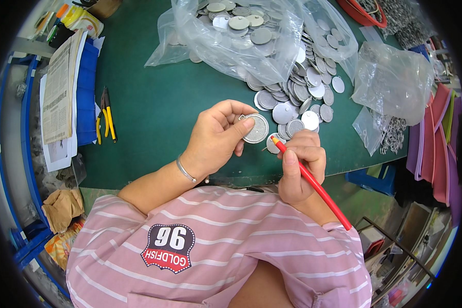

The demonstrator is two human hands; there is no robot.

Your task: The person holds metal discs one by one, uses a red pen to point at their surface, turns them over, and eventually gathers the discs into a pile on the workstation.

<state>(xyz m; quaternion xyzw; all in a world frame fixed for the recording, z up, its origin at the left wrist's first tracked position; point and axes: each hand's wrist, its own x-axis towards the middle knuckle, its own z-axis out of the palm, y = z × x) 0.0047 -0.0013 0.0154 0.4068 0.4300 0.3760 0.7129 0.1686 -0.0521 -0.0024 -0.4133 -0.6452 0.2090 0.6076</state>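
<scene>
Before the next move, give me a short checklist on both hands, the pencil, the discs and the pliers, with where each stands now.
1. Left hand grips the grey metal disc at its edge: ok, thumb on its face.
2. Right hand holds the red pencil: ok, pointed end toward the disc.
3. Pencil tip over the held disc's face: not ok, it appears just beyond the right rim.
4. Tip clear of the loose disc below it: cannot tell, they overlap in this view.
5. Yellow-handled pliers away from both hands: ok, they lie well to the left.
</scene>
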